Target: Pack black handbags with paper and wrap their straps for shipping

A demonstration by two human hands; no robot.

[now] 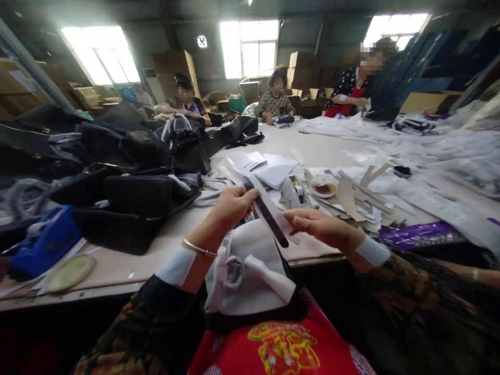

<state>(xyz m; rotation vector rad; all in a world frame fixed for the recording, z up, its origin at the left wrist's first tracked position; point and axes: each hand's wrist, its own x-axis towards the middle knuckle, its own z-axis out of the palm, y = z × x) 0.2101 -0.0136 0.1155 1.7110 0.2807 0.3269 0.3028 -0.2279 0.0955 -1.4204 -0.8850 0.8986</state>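
Note:
A dark strap [272,217] with a rounded end lies along a thin white wrapping strip [233,173], slanting down to the right in front of me. Thumb and fingers of my left hand [233,204] are closed on the strap partway along. My right hand [318,225] pinches the strip's edge near the strap's lower end. Below both hands, on my lap against the table edge, rests a black bag [253,319] covered with white wrapping [255,263]. A looped, wrapped piece [234,272] lies on top of it.
Black bags [135,200] are piled at left, by a blue tape dispenser [49,239] and round lid [70,272]. White sheets [273,169], a grey tape dispenser [292,192], a bowl [323,186] and cardboard strips [349,195] lie ahead. Several people [278,99] work across the table.

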